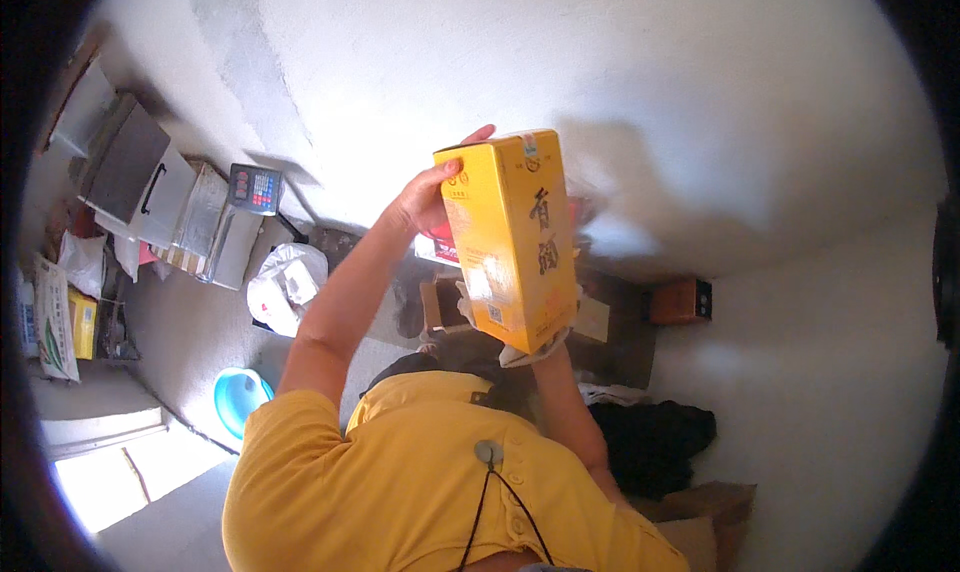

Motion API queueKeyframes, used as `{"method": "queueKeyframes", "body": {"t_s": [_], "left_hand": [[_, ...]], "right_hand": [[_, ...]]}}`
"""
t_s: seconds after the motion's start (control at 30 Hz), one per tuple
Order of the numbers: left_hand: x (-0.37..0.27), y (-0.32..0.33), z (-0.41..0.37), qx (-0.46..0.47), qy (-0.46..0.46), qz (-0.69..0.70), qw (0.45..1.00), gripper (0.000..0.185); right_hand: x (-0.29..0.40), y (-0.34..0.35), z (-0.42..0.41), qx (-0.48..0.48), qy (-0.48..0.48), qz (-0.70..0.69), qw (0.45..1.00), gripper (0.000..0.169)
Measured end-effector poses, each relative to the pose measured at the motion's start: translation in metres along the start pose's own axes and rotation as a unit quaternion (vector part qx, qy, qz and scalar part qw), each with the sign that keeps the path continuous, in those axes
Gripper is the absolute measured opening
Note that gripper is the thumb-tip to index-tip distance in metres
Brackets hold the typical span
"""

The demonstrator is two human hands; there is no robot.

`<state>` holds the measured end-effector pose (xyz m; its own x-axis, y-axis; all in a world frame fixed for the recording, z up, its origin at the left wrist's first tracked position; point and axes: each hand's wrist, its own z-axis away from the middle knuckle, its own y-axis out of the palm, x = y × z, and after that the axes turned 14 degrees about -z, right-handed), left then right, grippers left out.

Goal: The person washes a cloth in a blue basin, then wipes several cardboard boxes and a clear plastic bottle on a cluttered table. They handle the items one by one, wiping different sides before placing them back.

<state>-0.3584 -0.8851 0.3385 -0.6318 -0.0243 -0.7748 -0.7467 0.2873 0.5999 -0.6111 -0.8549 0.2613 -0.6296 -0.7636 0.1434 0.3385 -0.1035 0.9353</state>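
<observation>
A tall yellow carton (510, 242) with large dark printed characters is held up in front of me, slightly tilted. My left hand (429, 197) grips its upper left edge, the thumb on the front side and the fingers behind the top. Below the carton, my right hand (553, 360) supports its lower end through a pale cloth (531, 353). Most of that hand is hidden by the carton and cloth, so its fingers do not show.
A white plastic bag (289, 287) stands near a digital scale display (255, 188) on the left. A light-blue basin (241, 401) sits on the floor. An open cardboard box (442, 302) is behind the carton, and an orange-brown box (679, 302) stands by the wall. Dark fabric (656, 444) lies right.
</observation>
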Motion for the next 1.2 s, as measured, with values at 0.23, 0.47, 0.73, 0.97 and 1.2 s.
{"method": "queueKeyframes", "body": {"t_s": [0.23, 0.47, 0.73, 0.97, 1.2], "left_hand": [[0.052, -0.017, 0.011, -0.188, 0.056, 0.111, 0.974, 0.074], [0.051, -0.023, 0.023, -0.167, 0.174, 0.205, 0.949, 0.067], [0.027, -0.018, 0.052, -0.227, 0.134, 0.149, 0.953, 0.057], [0.037, 0.02, 0.041, -0.17, 0.072, 0.163, 0.969, 0.054], [0.02, 0.024, 0.055, -0.222, 0.12, 0.139, 0.958, 0.051]], "right_hand": [[-0.001, 0.005, 0.009, 0.006, -0.025, -0.018, 1.0, 0.045], [-0.001, 0.02, 0.037, 0.121, 0.062, -0.043, 0.99, 0.038], [0.063, 0.1, 0.049, -0.134, -0.366, 0.216, 0.895, 0.029], [0.006, 0.201, -0.029, 0.227, -0.456, 0.737, 0.444, 0.042], [0.007, 0.142, 0.035, 0.175, -0.297, 0.841, 0.417, 0.072]]}}
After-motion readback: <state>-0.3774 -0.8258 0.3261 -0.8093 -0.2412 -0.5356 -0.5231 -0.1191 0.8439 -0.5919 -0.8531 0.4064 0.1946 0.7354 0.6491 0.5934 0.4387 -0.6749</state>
